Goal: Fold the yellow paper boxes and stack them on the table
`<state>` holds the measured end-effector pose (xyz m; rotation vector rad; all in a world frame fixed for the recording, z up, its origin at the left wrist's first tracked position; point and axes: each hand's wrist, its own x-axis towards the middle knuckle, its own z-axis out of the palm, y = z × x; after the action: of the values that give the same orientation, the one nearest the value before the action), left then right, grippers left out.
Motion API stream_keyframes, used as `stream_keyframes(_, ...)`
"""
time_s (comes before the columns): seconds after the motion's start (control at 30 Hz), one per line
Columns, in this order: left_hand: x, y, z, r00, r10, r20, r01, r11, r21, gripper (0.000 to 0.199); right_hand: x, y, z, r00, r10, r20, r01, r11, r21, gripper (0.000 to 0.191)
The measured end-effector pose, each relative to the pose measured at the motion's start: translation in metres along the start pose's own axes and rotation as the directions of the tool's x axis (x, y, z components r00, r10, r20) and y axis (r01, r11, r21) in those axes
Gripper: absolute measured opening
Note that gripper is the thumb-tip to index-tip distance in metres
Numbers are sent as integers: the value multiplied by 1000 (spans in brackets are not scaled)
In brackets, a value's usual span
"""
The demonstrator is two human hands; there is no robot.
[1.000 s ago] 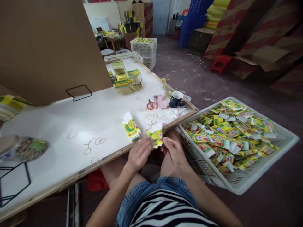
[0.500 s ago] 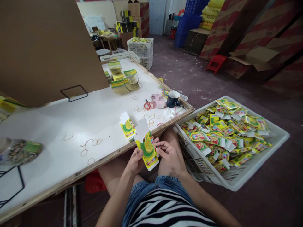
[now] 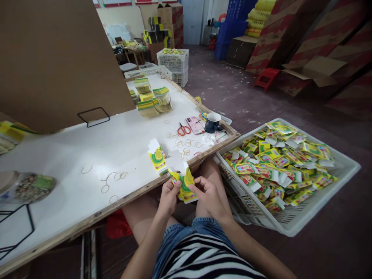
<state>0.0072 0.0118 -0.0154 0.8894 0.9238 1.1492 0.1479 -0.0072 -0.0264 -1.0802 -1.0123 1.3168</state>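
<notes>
Over my lap, just past the table's front edge, a yellow-green printed card box [image 3: 186, 189] is held between both hands, its white flap up. My left hand [image 3: 170, 193] pinches its left side, thumb on the front. My right hand [image 3: 207, 193] grips the right side with thumb and fingers. Close behind it, a small stack of similar flat boxes [image 3: 157, 158] lies at the table edge. To the right, a grey-white crate [image 3: 345, 167] holds many packed yellow boxes.
On the white table [image 3: 69, 155] are rubber bands [image 3: 120, 176], red-handled scissors [image 3: 183, 130], a pink phone [image 3: 195, 125], a dark mug [image 3: 212, 123] and bundled cards [image 3: 148, 108]. A jar [image 3: 35, 186] and black wire frames stand left. A cardboard sheet [image 3: 64, 62] rises behind.
The box has been turned and its sides bent open between my hands. My left hand has moved slightly up and right along it. The view has shifted slightly.
</notes>
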Motion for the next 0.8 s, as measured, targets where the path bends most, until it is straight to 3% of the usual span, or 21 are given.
stream_keyframes(0.17,-3,-4,6,981,144,-133,-128,985,119,50,3,14,-1,991,-68,-115,53,990,-132,30)
stream_keyframes(0.23,-7,-2,8,965,215,-148,-186,965,186,58,4,14,-3,989,-99,-107,81,983,-163,26)
stream_keyframes(0.3,-12,1,8,969,223,-105,-195,954,228,61,3,10,-5,990,-131,-55,119,976,-183,24)
stream_keyframes(0.47,-18,10,3,989,138,48,-146,946,288,65,3,-8,-14,976,-189,107,209,951,-226,49)
stream_keyframes(0.57,-19,17,1,988,80,135,-116,951,285,57,8,-14,-22,965,-193,180,228,952,-205,43)
stream_keyframes(0.7,-20,22,0,968,-13,251,-40,978,205,44,16,-18,-32,942,-161,295,209,968,-139,18)
stream_keyframes(0.8,-20,23,0,958,-52,282,-3,982,190,38,20,-22,-36,934,-158,319,233,950,-210,20)
